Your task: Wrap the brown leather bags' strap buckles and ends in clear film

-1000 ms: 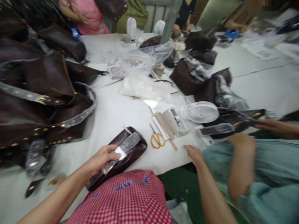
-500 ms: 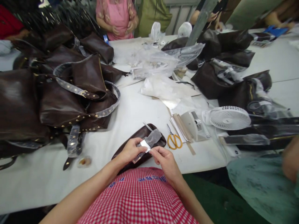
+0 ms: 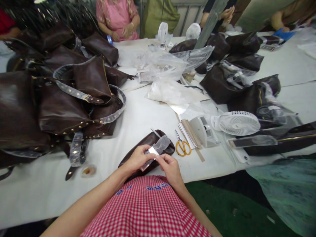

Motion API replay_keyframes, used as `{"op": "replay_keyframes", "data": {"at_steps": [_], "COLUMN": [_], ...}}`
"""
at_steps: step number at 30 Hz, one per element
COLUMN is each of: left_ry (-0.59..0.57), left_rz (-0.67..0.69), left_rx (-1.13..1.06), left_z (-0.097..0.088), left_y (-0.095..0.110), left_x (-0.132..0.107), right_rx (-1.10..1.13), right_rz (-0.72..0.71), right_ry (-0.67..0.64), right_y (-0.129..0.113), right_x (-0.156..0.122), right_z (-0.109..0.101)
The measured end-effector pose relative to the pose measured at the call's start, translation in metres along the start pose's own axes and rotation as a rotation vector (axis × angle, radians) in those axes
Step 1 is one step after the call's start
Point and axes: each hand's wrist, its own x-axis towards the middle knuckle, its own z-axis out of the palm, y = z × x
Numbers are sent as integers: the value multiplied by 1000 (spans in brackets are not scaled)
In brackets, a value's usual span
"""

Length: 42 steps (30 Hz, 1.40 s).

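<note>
My left hand (image 3: 138,159) grips a plastic-wrapped strap (image 3: 160,145) near its lower end, with a small white label (image 3: 152,151) on the wrap. My right hand (image 3: 170,169) pinches the same wrap just beside the label. Under both hands lies a dark brown leather pouch (image 3: 148,139), its lower part hidden by my fingers. Orange-handled scissors (image 3: 183,148) lie on the white table (image 3: 138,115) to the right of the pouch.
Dark brown studded leather bags (image 3: 61,102) pile up on the left, and more bags (image 3: 222,82) stand on the right. Plastic bags (image 3: 160,65), a white fan (image 3: 237,123) and wooden strips (image 3: 190,133) lie ahead. A co-worker in a pink apron (image 3: 118,19) stands across the table.
My right hand has moved from the table edge onto the wrapped strap, joining my left. The view has steadied and turned left, and the co-worker's arm on the right has left the view.
</note>
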Motion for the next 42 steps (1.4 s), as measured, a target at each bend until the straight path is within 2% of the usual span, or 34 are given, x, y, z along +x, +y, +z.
{"op": "replay_keyframes", "data": {"at_steps": [12,16,18,22,25,31,34,39,42], "left_ry": [-51,-101,-76,33,32,11,11,28,-1], "left_rz": [15,21,23,-16,-46,-146,-157,-116,-63], "left_rx": [-56,-77,-50,-49,-98,-230,-242,-214,-182], "left_z": [-3,-5,-5,-3,-3,-2,-2,-3,-4], "left_y": [-1,0,-1,-4,-5,-1,0,1,0], "left_x": [0,-2,-3,0,2,3,1,-3,-3], "right_rx": [65,25,5,11,71,194,164,140,216], "right_rz": [-9,-8,-16,27,94,127,95,16,54], "right_ry": [56,89,89,-42,-137,-37,-23,-58,-50], "right_y": [15,13,10,3,1,17,29,38,37], "right_x": [5,6,6,6,6,12,18,27,28], "right_z": [11,13,12,2,-8,-9,-4,6,10]}}
